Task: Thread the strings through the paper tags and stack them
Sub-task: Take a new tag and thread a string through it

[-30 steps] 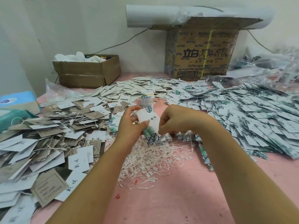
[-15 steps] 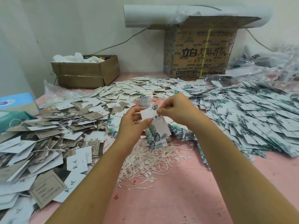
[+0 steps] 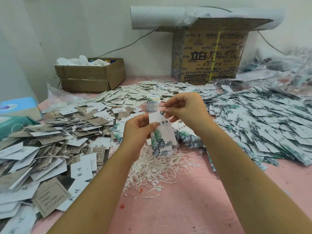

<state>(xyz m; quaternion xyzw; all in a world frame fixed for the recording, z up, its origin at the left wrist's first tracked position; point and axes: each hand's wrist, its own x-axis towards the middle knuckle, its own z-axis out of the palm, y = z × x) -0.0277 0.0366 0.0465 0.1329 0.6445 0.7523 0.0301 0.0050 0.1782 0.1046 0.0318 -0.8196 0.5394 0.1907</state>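
My left hand [image 3: 135, 130] holds a white paper tag with green leaf print [image 3: 162, 135] upright above the table, thumb on its front face. My right hand [image 3: 187, 110] pinches at the tag's top corner, fingers curled; a thin white string between them is hardly visible. Below the hands lies a tangle of white strings [image 3: 162, 168] with small plastic ends on the pink table [image 3: 177, 208]. A big heap of leaf-print tags [image 3: 263, 125] spreads to the right.
Brown and white tags [image 3: 42, 149] pile up at the left, more white tags [image 3: 135, 95] behind. A low cardboard box [image 3: 91, 76] and a tall printed carton [image 3: 209, 54] stand at the back wall. A blue tissue box [image 3: 18, 107] sits far left.
Both hands rose with the tag. The tag turned from tilted to upright, and my right hand moved from beside it up to its top corner.
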